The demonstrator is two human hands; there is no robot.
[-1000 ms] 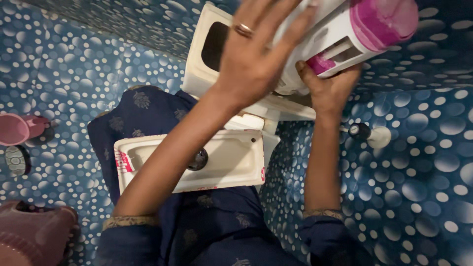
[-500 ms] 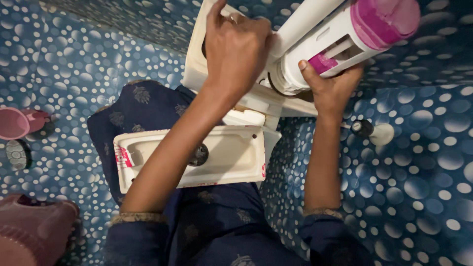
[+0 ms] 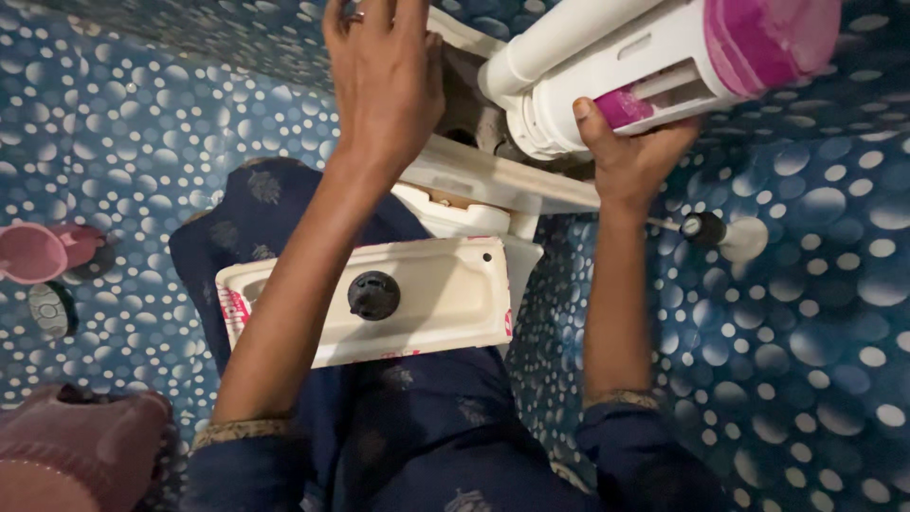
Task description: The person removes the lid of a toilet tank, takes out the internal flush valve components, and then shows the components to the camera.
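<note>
Right hand clamped under white and pink flush valve, held tilted above open tank. Left hand on tank rim, fingers curled together. Tank lid with black knob across lap below. Pink mug far left on dotted blue tiles.

The person is wearing dark navy clothing with small pale motifs, gold-patterned sleeve cuffs, and a ring on one hand.
</note>
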